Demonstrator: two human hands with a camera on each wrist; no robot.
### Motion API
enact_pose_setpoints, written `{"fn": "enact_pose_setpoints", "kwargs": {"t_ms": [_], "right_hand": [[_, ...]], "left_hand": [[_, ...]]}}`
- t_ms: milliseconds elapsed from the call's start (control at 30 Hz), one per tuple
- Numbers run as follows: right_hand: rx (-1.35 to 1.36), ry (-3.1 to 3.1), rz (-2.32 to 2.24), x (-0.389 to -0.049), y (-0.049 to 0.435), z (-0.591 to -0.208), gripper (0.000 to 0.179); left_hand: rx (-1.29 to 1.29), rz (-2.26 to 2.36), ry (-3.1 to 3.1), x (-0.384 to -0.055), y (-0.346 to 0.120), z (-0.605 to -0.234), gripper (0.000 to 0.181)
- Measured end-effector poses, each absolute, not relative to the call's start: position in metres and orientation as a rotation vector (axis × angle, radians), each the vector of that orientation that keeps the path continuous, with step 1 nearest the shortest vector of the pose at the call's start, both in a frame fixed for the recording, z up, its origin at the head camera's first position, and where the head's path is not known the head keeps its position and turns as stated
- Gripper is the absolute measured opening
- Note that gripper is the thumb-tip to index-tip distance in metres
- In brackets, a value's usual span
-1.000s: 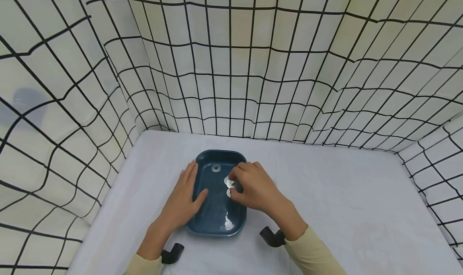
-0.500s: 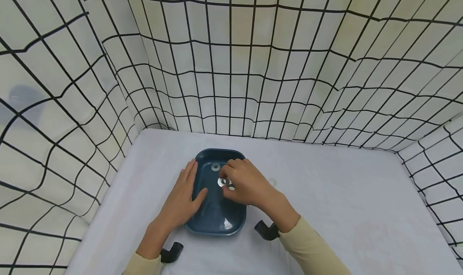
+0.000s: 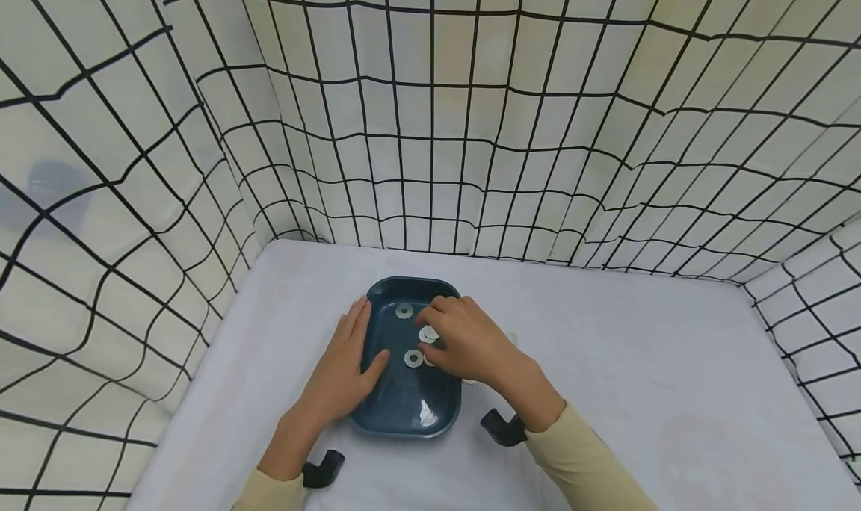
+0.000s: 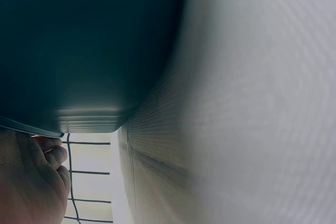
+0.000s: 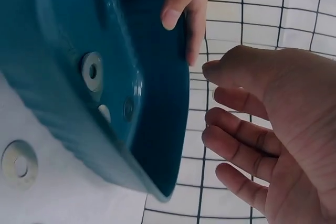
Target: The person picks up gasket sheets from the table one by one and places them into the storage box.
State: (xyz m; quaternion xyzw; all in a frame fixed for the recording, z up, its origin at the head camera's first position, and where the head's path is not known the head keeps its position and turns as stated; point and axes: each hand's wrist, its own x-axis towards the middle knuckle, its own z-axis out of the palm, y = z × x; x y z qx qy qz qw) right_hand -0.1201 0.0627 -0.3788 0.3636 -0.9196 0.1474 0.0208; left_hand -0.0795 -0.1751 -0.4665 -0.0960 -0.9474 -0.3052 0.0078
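The left hand [image 3: 339, 373] lies straight-fingered along the left rim of the tray [image 3: 397, 405]; the right hand [image 3: 466, 343] (fingers apart, gripping nothing) hovers over its right side. Inside: at least four washers [image 3: 407, 359].

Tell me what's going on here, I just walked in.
Someone is working over a blue tray of pale washers on a white cloth. The left hand rests along its left edge; the right hand hovers over the right side, apparently holding nothing. Several washers lie inside; at least one more lies outside on the cloth.
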Motion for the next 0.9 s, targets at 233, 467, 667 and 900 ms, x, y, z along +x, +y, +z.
{"fn": "enact_pose_setpoints", "kwargs": {"t_ms": [233, 467, 667, 900], "right_hand": [[0.986, -2.855, 0.517, -0.117, 0.085, -0.386, 0.025], [0.825, -2.933, 0.594, -0.114, 0.107, -0.402, 0.025], [0.715, -2.962, 0.582, -0.109, 0.119, -0.415, 0.025], [0.641, -2.988, 0.613, -0.102, 0.128, -0.433, 0.026]], "left_hand": [[-0.294, -0.958, -2.951, -0.079, -0.176, -0.468, 0.090], [-0.298, -0.961, -2.941, -0.077, -0.176, -0.466, 0.089], [-0.307, -0.979, -2.955, -0.077, -0.173, -0.464, 0.089], [-0.297, -0.956, -2.966, -0.077, -0.175, -0.465, 0.090]]}}
